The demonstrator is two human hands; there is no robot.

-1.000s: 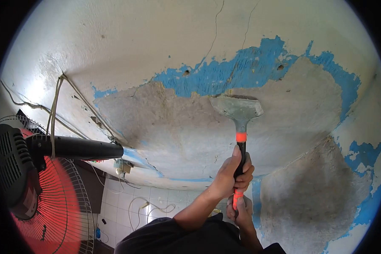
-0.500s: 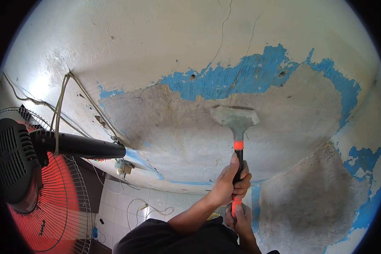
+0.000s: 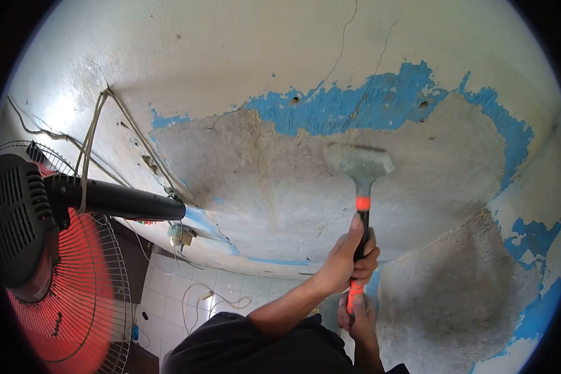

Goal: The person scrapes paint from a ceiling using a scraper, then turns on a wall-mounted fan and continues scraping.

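Observation:
Both hands hold a long-handled scraper with a wide grey head, a black grip and orange bands. My left hand is wrapped round the black grip, its thumb lying up along the handle. Lower down, my right hand is closed round the orange lower end. The scraper's head overlaps the bare grey plaster of the wall, its edge just below a ragged strip of blue paint. Above that strip the wall is off-white, with thin cracks.
At the left stands a fan with a red disc behind a wire cage and a black motor housing. Cables hang looped from the wall above its black post. A thin cord lies across the white tiled floor.
The scraper and both hands have shifted slightly right and up in view, still held the same way. The wall's paint patches and cracks have also shifted a little in view.

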